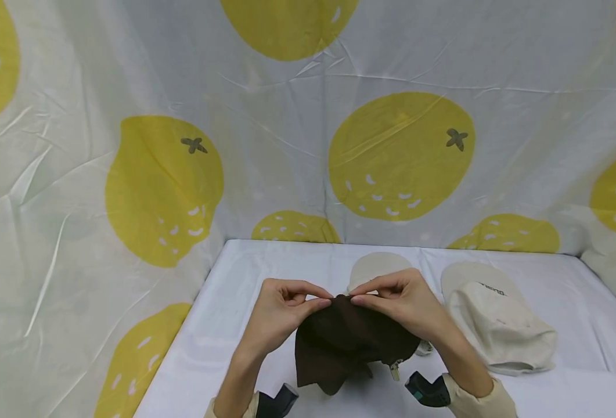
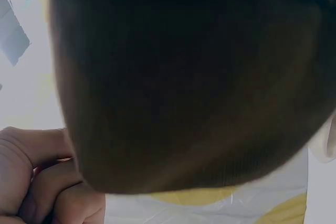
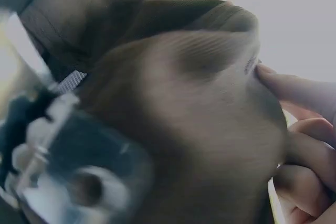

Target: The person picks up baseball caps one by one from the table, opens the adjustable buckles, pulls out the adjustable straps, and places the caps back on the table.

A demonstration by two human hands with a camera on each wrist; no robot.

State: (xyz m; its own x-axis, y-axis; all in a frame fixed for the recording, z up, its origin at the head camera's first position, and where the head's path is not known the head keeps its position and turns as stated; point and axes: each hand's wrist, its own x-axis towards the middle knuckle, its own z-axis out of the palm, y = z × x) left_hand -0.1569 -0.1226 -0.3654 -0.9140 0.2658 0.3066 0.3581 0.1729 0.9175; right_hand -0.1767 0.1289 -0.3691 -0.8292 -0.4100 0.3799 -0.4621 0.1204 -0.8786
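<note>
A dark brown cap [image 1: 355, 339] is being held up by its top edge between two bare hands over a white-covered table [image 1: 245, 278]. One side of that edge is being pinched by the left hand [image 1: 278, 313], between thumb and forefinger; the other is being pinched likewise by the right hand [image 1: 404, 302], with only a narrow stretch of fabric being left between the two grips. The remaining fingers are being kept curled, as is being shown in both wrist views. Below the grips, the cap's fabric is being allowed to hang in loose folds, and a metal clasp [image 1: 395, 370] is being left dangling near its lower right. Whether the cloth is being touched by the cap's lowest edge cannot be told. Just behind, a pale cap [image 1: 378, 268] is being partly hidden by the brown one and the right hand. To the right, a second, cream cap [image 1: 487, 316] with dark lettering is being partly covered by the right forearm. The scene is being backed by a pale curtain [image 1: 276, 145] printed with big yellow lemons [image 1: 402, 157].
</note>
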